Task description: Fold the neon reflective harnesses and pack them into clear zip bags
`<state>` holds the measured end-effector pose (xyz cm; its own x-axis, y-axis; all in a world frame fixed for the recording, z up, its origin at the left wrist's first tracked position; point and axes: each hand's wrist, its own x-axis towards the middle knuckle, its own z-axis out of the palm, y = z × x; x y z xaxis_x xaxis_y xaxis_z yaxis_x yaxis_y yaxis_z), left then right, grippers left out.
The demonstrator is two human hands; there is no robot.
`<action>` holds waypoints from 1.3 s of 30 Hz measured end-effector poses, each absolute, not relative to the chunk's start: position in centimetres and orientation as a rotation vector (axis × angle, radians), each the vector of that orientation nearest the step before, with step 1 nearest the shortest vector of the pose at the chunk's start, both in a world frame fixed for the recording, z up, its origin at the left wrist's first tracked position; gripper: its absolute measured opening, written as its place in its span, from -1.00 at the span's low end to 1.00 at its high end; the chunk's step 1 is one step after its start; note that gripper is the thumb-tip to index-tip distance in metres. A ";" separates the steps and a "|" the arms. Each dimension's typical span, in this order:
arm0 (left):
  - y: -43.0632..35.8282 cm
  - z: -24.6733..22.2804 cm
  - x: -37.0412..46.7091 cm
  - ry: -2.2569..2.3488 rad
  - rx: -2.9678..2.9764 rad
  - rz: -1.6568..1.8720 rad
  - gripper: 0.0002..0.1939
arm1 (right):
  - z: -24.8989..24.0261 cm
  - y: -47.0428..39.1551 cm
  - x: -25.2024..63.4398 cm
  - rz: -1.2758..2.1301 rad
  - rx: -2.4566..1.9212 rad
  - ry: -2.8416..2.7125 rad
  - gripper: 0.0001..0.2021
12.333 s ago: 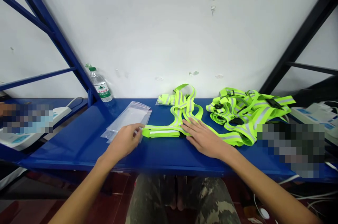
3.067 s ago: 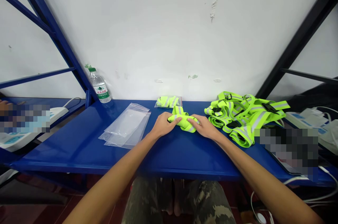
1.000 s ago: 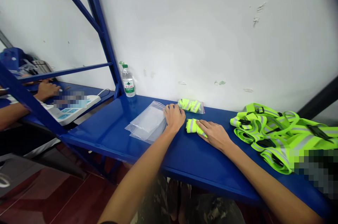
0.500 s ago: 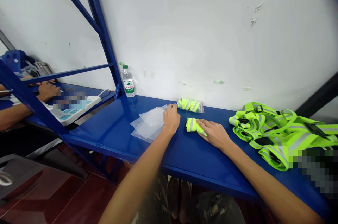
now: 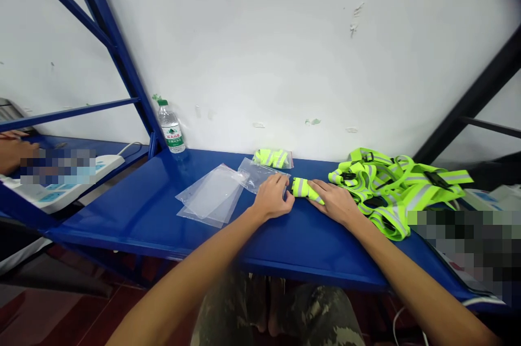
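One clear bag point(image 5: 257, 175) sits pinched in the curled left hand point(image 5: 273, 197); the right hand point(image 5: 334, 202) closes over a rolled strap point(image 5: 303, 188), left of the strap heap point(image 5: 419, 194).

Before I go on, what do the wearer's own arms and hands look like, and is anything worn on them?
The left hand and right hand are bare, with no gloves. Both forearms are slim and uncovered as far as the view reaches: no sleeve, watch, wristband, cable or clear marking shows. Fingernails are too small to judge.
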<state>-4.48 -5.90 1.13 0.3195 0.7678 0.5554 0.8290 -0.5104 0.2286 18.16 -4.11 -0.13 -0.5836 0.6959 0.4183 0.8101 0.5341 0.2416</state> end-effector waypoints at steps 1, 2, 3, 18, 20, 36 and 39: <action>-5.7 1.0 -4.5 -1.542 -2.463 -0.955 -0.76 | -0.2 -4.2 18.3 -0.584 -1.256 -2.493 -0.57; -5.5 0.8 -4.6 -1.590 -2.452 -0.955 -0.70 | -0.2 -4.2 18.4 -0.561 -1.251 -2.483 -0.57; -5.3 0.7 -4.8 -1.648 -2.444 -0.950 -0.64 | -0.1 -4.3 18.4 -0.533 -1.246 -2.474 -0.58; -5.1 0.7 -4.5 -1.663 -2.399 -1.233 -0.69 | 1.9 -5.2 16.0 1.284 -1.092 -1.440 -0.61; -5.2 0.8 -4.3 -1.580 -2.400 -1.303 -0.66 | 1.9 -5.4 16.0 1.513 -1.050 -1.333 -0.58; -6.0 1.8 -3.7 -1.114 -2.369 -1.468 -0.67 | 2.1 -5.0 16.1 1.788 -1.063 -1.308 -0.48; -6.2 1.8 -3.5 -1.018 -2.405 -1.462 -0.66 | 2.0 -5.0 15.9 1.730 -1.105 -1.354 -0.48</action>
<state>-3.48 -6.20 1.80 0.2951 0.4714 0.8311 0.6161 -0.7587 0.2115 15.93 -4.97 2.01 -0.4171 0.8832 -0.2145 -0.0043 -0.2380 -0.9713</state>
